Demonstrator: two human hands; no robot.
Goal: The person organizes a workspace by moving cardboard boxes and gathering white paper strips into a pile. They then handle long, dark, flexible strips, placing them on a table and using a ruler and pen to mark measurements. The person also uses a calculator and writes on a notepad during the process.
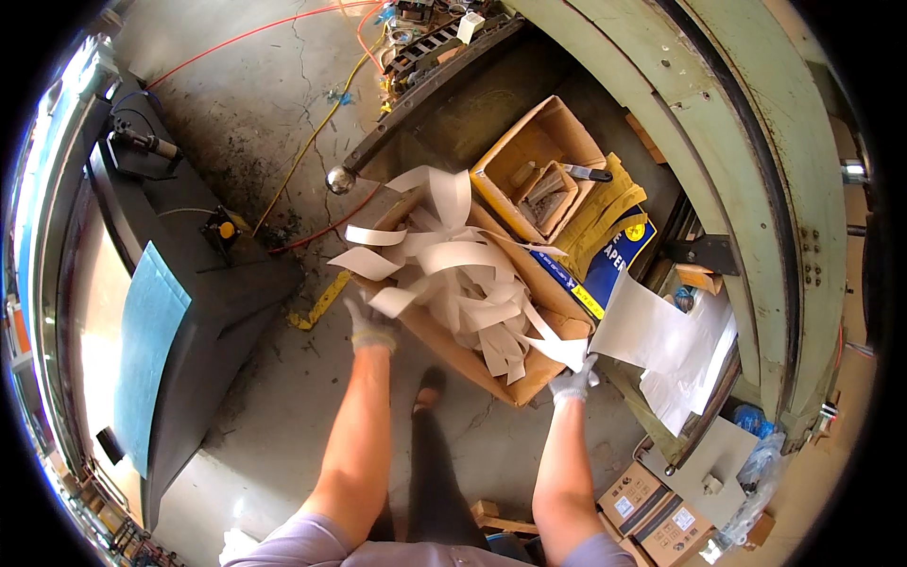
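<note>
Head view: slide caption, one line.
Gloved left hand and gloved right hand at the edges of an open cardboard box heaped with curled pale strips.

mauve sleeves (316, 537), whitish gloves (374, 329)

Cracked grey floor (274, 411); on it red hose (216, 50), yellow hose (309, 148), dark debris (244, 146).

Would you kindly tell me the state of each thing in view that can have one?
Strip box: open, heaped full
White strips: curled, tangled, some overhanging the rim
Yellow box: open, a smaller carton inside, also open
White sheet: creased
Brown cartons: apparently closed
Left hand: gloved, blurred, grip unclear
Right hand: gloved, at the strip box's corner, grip unclear
</note>
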